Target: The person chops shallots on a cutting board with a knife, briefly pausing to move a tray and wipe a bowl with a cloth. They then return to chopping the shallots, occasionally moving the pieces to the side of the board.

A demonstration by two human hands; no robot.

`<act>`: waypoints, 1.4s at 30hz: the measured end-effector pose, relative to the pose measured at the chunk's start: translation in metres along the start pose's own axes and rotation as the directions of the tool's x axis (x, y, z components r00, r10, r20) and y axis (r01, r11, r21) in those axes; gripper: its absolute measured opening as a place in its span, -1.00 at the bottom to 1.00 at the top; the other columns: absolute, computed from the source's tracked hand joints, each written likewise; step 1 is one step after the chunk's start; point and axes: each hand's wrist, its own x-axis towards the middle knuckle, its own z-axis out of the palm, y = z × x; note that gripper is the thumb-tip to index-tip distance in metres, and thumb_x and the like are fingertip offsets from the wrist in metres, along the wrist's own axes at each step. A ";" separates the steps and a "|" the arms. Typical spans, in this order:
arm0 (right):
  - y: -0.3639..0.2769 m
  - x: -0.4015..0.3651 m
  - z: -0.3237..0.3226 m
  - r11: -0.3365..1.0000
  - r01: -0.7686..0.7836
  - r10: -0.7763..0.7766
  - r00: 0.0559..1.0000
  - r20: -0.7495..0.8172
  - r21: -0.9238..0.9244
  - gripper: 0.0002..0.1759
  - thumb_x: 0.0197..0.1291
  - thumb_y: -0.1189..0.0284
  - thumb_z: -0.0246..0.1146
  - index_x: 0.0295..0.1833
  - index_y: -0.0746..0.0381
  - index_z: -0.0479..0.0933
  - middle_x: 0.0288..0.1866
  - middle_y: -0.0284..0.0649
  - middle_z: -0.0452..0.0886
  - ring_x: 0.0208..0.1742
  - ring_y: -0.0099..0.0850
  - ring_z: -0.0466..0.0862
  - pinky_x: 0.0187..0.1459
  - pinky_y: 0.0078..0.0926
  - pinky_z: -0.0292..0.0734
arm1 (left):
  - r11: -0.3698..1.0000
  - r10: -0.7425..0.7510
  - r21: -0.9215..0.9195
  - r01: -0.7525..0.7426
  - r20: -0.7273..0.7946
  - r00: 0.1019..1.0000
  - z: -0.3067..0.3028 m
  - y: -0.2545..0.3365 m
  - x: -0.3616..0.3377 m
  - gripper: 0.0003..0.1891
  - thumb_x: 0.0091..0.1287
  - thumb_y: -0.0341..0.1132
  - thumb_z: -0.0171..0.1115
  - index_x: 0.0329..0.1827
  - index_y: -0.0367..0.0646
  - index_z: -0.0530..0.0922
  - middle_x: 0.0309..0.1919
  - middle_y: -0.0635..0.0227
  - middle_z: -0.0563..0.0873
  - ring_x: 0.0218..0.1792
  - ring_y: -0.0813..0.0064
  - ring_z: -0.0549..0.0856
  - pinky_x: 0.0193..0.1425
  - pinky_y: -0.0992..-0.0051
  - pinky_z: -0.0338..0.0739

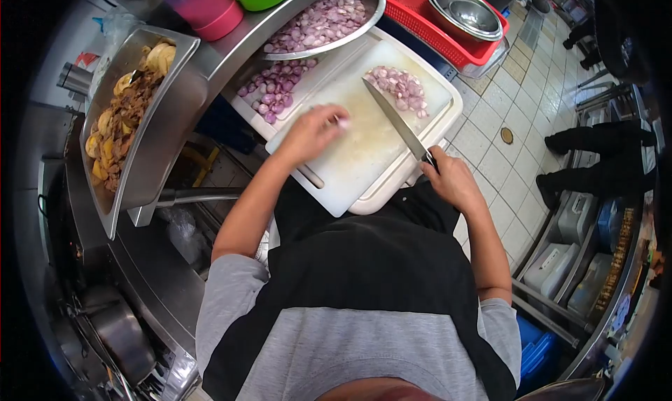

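My right hand (449, 177) is closed round the black handle of a large knife (400, 124), whose blade points up and left over the white cutting board (350, 180). Over the board's left part, my left hand (315, 131) has its fingers closed on a small pinkish shallot (343, 123), slightly blurred. Cut shallots (399, 89) lie in a pile at the board's upper right. Whole peeled shallots (276, 89) sit left of the board. Above them, a metal bowl (379, 5) holds many more shallots.
A deep steel tray (178, 96) of cooked food stands on the left counter. At the upper right, a red basket (402, 16) holds metal bowls (467, 12). Another person's dark-clad legs (595, 156) are on the right, by shelves with containers. Pink and green containers stand at the top.
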 end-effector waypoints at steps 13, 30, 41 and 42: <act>-0.022 -0.008 0.030 0.975 0.186 -0.174 0.980 0.099 -0.125 -0.68 0.37 0.25 0.16 -0.13 0.31 0.33 -0.47 0.04 0.64 -0.37 0.08 0.68 -0.35 0.04 0.55 | 0.996 0.034 -0.073 -0.045 -0.146 0.989 0.037 0.010 -0.041 -0.77 0.24 -0.54 0.32 -0.06 -0.15 0.73 -0.10 0.25 0.73 -0.21 0.30 0.76 -0.13 0.43 0.66; -0.043 0.018 0.040 0.964 0.258 -0.251 0.963 0.092 -0.068 -0.68 0.39 0.25 0.14 -0.12 0.32 0.30 -0.51 0.04 0.62 -0.41 0.08 0.66 -0.38 0.03 0.53 | 0.992 0.020 -0.114 -0.048 -0.237 0.971 0.047 0.014 -0.043 -0.81 0.21 -0.57 0.34 -0.14 -0.19 0.73 -0.17 0.22 0.75 -0.22 0.31 0.76 -0.14 0.44 0.65; -0.040 -0.001 0.036 0.950 0.295 -0.290 0.955 0.064 -0.097 -0.70 0.39 0.28 0.13 -0.17 0.32 0.31 -0.59 -0.02 0.60 -0.48 0.03 0.67 -0.47 -0.03 0.54 | 0.993 -0.003 -0.117 -0.025 -0.237 0.971 0.045 0.017 -0.044 -0.83 0.21 -0.57 0.34 -0.15 -0.20 0.72 -0.18 0.23 0.74 -0.26 0.35 0.77 -0.20 0.47 0.65; -0.041 0.011 0.044 0.951 0.298 -0.295 0.954 0.047 -0.086 -0.71 0.39 0.27 0.13 -0.15 0.30 0.30 -0.58 -0.03 0.60 -0.48 0.04 0.66 -0.47 -0.02 0.52 | 0.993 -0.002 -0.113 -0.025 -0.238 0.971 0.045 0.018 -0.044 -0.83 0.21 -0.57 0.34 -0.15 -0.20 0.72 -0.18 0.23 0.74 -0.26 0.35 0.77 -0.20 0.47 0.65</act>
